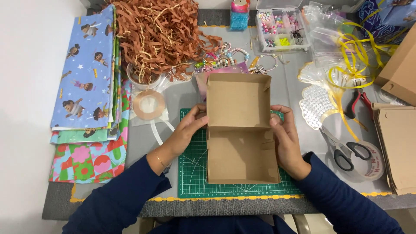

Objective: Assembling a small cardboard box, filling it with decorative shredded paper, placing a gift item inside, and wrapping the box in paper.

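A brown cardboard box [239, 125], opened out with lid and base both facing up, rests on a green cutting mat [195, 173]. My left hand [187, 130] grips the box's left side at the fold between its two halves. Opposite it, my right hand [285, 138] presses against the right side at the same fold. Both halves of the box are empty inside.
Brown shredded paper [160, 34] is piled at the back left, beside stacked patterned wrapping sheets [86, 86]. A tape roll [148, 105], bead organiser [281, 28], yellow ribbon [355, 60], red pliers [357, 104], scissors [342, 149], clear tape [373, 164] and flat cardboard blanks [398, 147] surround the mat.
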